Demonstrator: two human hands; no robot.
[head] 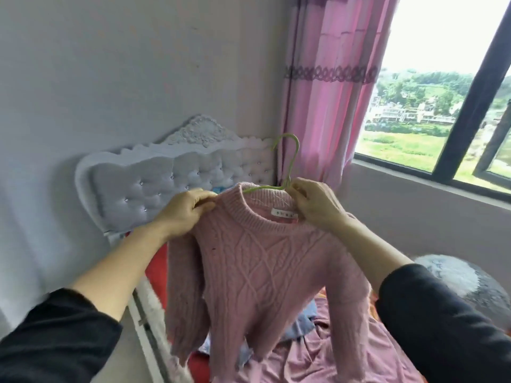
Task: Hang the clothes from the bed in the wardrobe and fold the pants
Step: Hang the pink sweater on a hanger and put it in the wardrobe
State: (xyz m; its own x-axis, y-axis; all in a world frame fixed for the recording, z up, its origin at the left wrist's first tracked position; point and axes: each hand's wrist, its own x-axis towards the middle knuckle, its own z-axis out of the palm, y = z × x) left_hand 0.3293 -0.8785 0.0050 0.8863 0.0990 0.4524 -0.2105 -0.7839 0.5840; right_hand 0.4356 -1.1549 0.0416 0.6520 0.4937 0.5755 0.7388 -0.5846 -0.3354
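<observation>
Aloft, left fingers (pixel 201 203) and seemingly right fingers (pixel 300 195) pinch the sweater (pixel 262 266).

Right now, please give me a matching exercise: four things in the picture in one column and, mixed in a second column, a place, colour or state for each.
1 sweater
2 hanger
3 headboard
4 curtain

a beside the window
b green
c pink, held up by left hand and right hand
d white, against the wall

Pairs: 1-c, 2-b, 3-d, 4-a.
</observation>
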